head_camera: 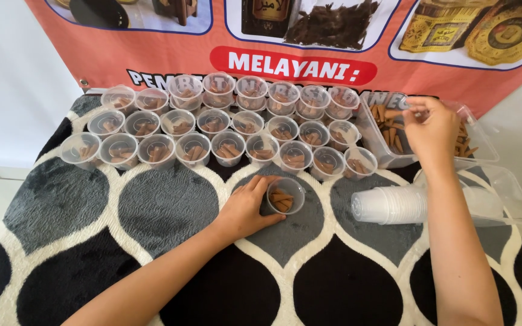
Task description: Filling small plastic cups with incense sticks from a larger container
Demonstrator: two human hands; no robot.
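My left hand (246,208) rests on the patterned rug and grips a small clear plastic cup (286,195) with a few brown sticks lying in it. My right hand (431,128) hovers over a clear rectangular container (374,134) filled with brown sticks (389,124); its fingers are pinched together, and whether a stick is between them is too small to tell. Behind the held cup stand several rows of filled clear cups (228,146), each with brown sticks inside.
A stack of empty clear cups (388,205) lies on its side inside a clear lid or tray (512,193) at the right. A grey, black and white rug (152,211) covers the surface. An orange banner (152,54) hangs behind.
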